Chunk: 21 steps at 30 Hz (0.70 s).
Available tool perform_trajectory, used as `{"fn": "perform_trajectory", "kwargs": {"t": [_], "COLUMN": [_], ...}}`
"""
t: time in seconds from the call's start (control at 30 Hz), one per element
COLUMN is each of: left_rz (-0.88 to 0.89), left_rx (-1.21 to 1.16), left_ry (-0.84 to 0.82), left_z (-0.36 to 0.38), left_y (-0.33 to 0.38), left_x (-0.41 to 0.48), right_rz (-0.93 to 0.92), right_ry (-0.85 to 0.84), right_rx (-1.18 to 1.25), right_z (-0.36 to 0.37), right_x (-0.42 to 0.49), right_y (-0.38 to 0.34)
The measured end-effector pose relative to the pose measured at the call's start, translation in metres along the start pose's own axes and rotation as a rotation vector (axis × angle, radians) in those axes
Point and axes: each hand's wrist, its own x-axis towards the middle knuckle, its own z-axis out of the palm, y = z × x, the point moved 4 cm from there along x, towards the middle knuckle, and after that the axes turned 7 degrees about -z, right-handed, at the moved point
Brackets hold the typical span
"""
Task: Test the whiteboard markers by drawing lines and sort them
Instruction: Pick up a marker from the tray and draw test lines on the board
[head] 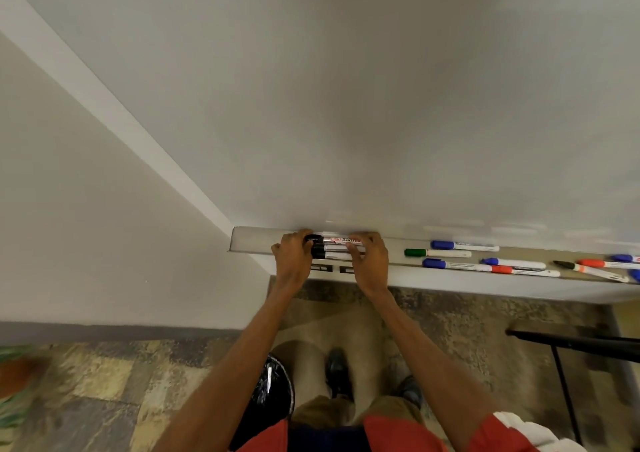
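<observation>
On my remote feed, both bare forearms reached straight out from a red shirt at the bottom edge, running forward and slightly inward over a patterned floor [104,375]. Between them stood a black-lined bin [266,392] and a dark shoe [337,372]. A black frame [568,344] jutted in low on the right.

At the left end of the tray [249,240], the two hands had closed on one bundle of black-capped markers [334,248] lying across it. The left hand [292,256] curled its fingers over the cap ends. The right hand [370,261] wrapped the white barrels, thumb in front and fingers over the top. The hands sat close together with a short stretch of markers showing between them. I could not tell how many markers the bundle held.

Further right along the tray, apart from the hands, loose markers lay roughly parallel to its length. There was a green-capped marker [437,253], with a blue-capped marker [464,245] just behind it near the board. A second blue one [455,265] lay at the front lip, end to end with a red-capped marker [524,271]. An uncapped marker [588,270] lay tilted near the right edge, among more blue and red caps partly cut off by the frame.

Behind it all rose the whiteboard [381,105], with a pale wall [86,226] to its left.
</observation>
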Motion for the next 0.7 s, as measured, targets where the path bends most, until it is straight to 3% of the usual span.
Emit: {"fn": "perform_trajectory", "kwargs": {"t": [0.27, 0.4, 0.7], "left_rz": [0.028, 0.015, 0.018], "left_rx": [0.071, -0.014, 0.084], "left_ry": [-0.021, -0.026, 0.099], "left_z": [0.009, 0.011, 0.01], "left_y": [-0.002, 0.001, 0.007], "left_x": [-0.009, -0.012, -0.015], "right_rz": [-0.03, -0.031, -0.035], "right_ry": [0.022, -0.015, -0.102], "right_rx": [-0.127, -0.122, -0.095], "right_z": [0.001, -0.001, -0.014], "right_x": [-0.007, -0.007, 0.001], "right_y": [-0.002, 0.001, 0.005]}}
